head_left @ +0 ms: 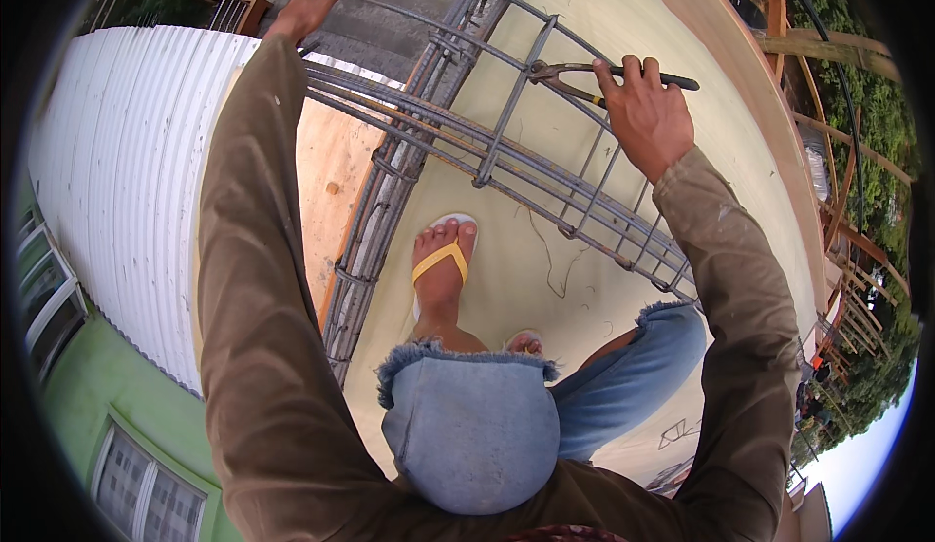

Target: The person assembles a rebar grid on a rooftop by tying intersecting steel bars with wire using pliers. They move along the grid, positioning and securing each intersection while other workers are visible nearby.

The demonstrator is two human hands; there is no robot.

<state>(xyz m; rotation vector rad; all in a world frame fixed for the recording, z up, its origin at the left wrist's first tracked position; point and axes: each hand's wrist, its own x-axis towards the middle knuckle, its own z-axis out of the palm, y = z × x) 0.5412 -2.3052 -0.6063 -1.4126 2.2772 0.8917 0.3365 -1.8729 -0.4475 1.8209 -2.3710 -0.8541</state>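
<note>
My right hand (651, 113) is closed round the handles of a pair of pincers (565, 76). Their jaws meet a bar crossing on a rebar cage (487, 143), where a square stirrup (516, 94) joins a long bar. At the far left, my left hand (310, 16) reaches out beside the bars, one digit stretched out to the far right. Its other fingers are hidden, so whether it grips a bar cannot be made out. A second cage (375, 182) of thicker bars runs under the first, crossing it at an angle.
My foot in a yellow-strapped flip-flop (441, 264) stands on a pale panel (526, 250), near loose bits of wire (555, 274). White corrugated sheeting (136, 162) and a green wall (117, 367) lie on the left. Timber framing (828, 133) and trees are on the right.
</note>
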